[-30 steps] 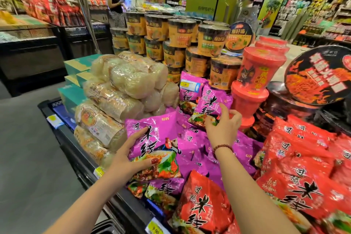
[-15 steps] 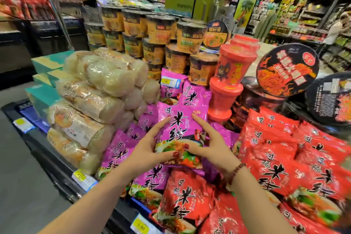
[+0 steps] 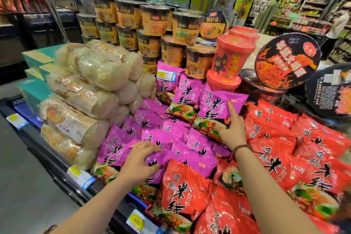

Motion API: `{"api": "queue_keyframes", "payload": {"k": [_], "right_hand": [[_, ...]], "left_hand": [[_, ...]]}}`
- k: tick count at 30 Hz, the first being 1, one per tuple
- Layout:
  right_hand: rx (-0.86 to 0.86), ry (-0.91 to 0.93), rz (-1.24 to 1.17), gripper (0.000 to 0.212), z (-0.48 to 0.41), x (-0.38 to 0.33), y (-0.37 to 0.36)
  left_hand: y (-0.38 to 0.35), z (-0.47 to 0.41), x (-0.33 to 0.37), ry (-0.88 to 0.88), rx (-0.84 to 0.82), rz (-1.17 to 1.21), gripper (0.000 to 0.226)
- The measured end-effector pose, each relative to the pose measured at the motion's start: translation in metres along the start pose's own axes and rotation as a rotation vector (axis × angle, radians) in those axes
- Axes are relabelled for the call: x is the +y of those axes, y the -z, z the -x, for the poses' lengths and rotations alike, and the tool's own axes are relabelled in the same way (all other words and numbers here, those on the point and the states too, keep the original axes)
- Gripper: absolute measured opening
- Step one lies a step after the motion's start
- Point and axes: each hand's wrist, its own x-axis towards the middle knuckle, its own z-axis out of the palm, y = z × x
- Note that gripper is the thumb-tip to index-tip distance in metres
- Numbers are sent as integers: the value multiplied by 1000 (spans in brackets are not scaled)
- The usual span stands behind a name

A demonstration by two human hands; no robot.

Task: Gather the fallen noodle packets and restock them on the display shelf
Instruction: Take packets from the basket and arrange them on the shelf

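Propped at the back of the purple pile (image 3: 171, 135), the purple packet (image 3: 214, 108) is now steadied by the right hand (image 3: 230, 131) alone. Thumb and forefinger are laid flat on its face, and the other fingers cannot be made out. Half a second ago it was held in the air between both hands. The left hand (image 3: 138, 161) has been lowered onto the front packets, fingers spread and loosely curved, with nothing gripped. One packet is judged restocked, and the next appears to be sought.

Red packets (image 3: 284, 138) are heaped to the right of the right hand, and clear-wrapped noodle bundles (image 3: 85, 89) are stacked left of the left hand. Tubs (image 3: 152, 21) and red cups (image 3: 231, 57) are stacked beyond the fingertips. The shelf edge (image 3: 51, 159) is seen below the left wrist, with grey floor (image 3: 22, 195) and stocked aisles around.
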Motion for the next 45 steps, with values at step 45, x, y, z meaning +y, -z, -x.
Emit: {"api": "queue_keyframes", "payload": {"k": [45], "right_hand": [[-510,936,513,65,283,-97,-211]], "left_hand": [[147,250,-152,222,8,-449,64]]}}
